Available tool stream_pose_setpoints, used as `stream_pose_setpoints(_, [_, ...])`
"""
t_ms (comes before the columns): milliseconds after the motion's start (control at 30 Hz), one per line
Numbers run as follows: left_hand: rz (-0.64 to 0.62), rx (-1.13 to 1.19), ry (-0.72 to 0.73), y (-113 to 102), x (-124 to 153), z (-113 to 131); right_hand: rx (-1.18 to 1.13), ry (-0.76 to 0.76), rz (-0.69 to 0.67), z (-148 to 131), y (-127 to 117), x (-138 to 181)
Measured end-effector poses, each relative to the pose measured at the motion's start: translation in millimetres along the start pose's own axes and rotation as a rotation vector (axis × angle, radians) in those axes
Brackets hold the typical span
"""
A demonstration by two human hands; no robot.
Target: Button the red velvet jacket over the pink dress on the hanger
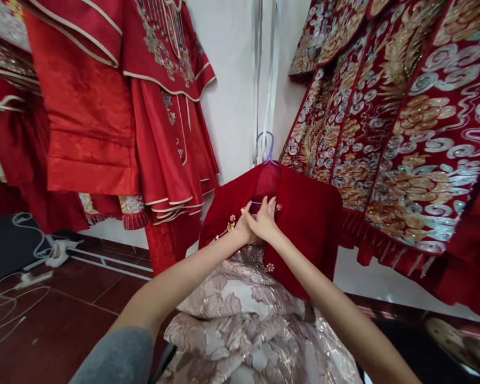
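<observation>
A dark red velvet jacket [308, 218] hangs on a purple hanger [269, 145] in front of me, over a pale floral brocade skirt [240, 314]. Both my hands meet at the jacket's front opening, just below the collar. My left hand [244, 228] is closed, pinching the fabric edge near a gold button [232, 218]. My right hand [265, 218] lies over it with fingers pressed on the front closure. What the fingertips grip is hidden between the hands.
Red embroidered garments hang on the left [100, 90]. Heavily gold and silver embroidered robes hang on the right [404, 122]. A white wall [232, 96] stands behind. White cables and a power strip [32, 266] lie on the dark red tile floor at left.
</observation>
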State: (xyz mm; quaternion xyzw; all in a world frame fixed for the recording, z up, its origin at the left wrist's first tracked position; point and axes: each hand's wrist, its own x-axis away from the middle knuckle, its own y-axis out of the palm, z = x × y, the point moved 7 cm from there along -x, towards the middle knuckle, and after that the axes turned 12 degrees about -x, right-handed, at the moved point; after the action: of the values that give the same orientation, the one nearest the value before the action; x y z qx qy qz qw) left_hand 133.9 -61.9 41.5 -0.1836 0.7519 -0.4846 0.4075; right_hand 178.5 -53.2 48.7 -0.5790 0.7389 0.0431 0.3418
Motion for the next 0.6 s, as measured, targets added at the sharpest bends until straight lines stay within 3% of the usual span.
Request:
stream_pose_setpoints(67, [-0.031,-0.085,0.027,9,10,0,0.097,-0.1,0.007,4,2,6])
stream_pose_setpoints(167, [0.015,-0.234,-0.153,21,26,-10,0.193,-0.21,0.048,3,1,14])
stream_pose_setpoints(333, [0.046,-0.369,-0.374,38,45,-23,0.242,-0.155,0.156,7,-3,14])
stream_pose_setpoints(433, [0.069,-0.342,-0.441,34,51,-42,0.309,-0.115,0.187,13,-17,13])
stream_pose_setpoints(600, [0.084,-0.301,-0.506,12,54,-87,0.47,-0.097,0.178,18,-61,7])
